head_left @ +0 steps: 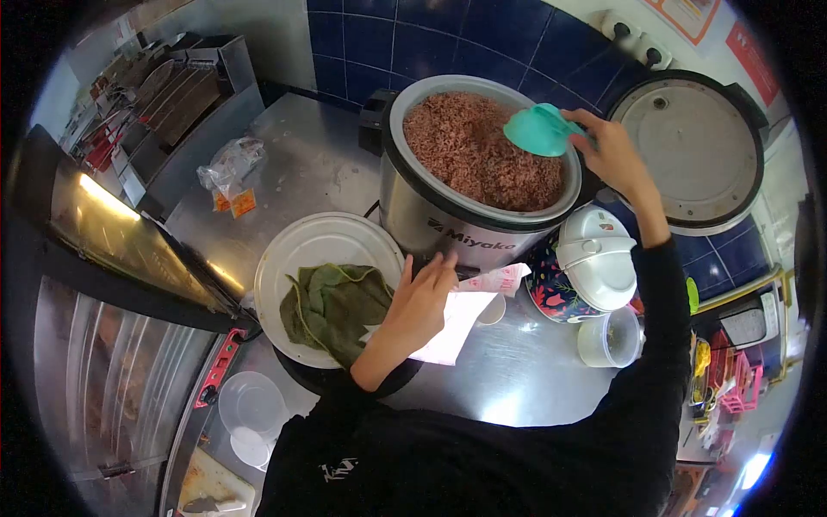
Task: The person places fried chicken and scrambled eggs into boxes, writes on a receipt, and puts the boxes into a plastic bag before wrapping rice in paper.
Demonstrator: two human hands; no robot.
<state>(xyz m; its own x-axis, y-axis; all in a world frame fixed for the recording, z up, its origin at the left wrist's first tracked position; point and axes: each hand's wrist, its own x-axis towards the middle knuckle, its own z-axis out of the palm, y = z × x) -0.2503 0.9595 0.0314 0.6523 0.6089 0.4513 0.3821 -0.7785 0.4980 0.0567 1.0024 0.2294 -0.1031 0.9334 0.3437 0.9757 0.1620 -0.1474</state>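
My right hand (613, 155) is closed on the handle of a teal rice scoop (536, 131), tilted over the rice. Reddish-brown cooked rice (469, 146) fills the pot of a large steel rice cooker (457, 226) marked Miyako. In front of the cooker, my left hand (424, 297) has its fingers pointing toward the cooker's side. A white sheet of paper (450, 329) with a pink printed end shows beside and under this hand, which seems to hold it; the exact grip is hidden. Under the left wrist, a green cloth (336, 302) lies bunched on a round white lid (280, 258).
The cooker's round lid (689, 146) stands open at the back right. A white-topped patterned container (596, 258) and a clear tub (610, 338) are right of the cooker. A plastic bag (233, 168) lies at left, near a glass display case (121, 370). Clear containers (251, 405) stand at lower left.
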